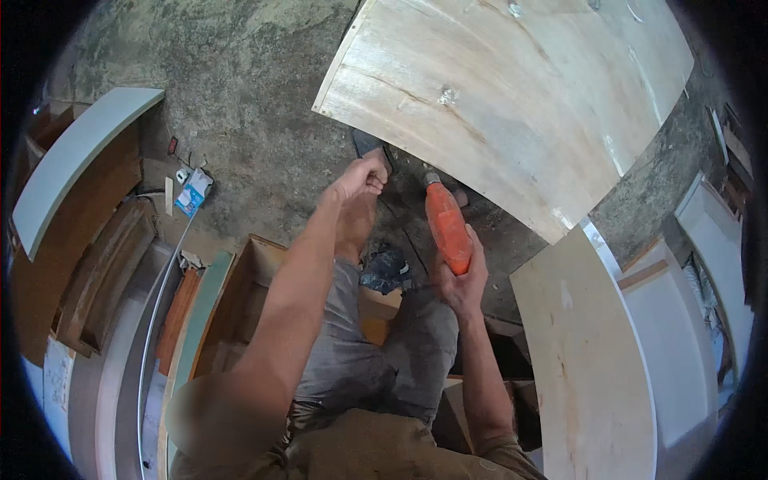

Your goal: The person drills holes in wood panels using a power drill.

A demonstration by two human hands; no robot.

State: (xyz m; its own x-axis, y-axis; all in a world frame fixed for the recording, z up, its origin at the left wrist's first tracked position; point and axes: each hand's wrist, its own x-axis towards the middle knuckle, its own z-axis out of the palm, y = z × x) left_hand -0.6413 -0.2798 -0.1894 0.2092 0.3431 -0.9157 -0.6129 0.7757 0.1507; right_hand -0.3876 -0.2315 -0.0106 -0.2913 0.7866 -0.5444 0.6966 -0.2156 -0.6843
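Observation:
My right hand [466,280] grips an orange power drill [448,224] from behind, and the drill's dark chuck points forward to the near edge of a large pale wooden panel [496,104]. That panel slants across the upper right, above the concrete floor. My left hand [364,178] is closed just left of the panel's near edge, over my leg and foot. Its fingers are curled together, and whatever they may pinch is hidden or too small to name. A gap separates the left hand from the drill.
At left stand wooden cabinet parts [88,264], a green-edged board [200,320] and a blue-and-white packet [194,192] on the floor. A black plastic bag [386,268] lies between my knees. To the right, a pale board [592,360] stands beside white drawer-like pieces [664,320].

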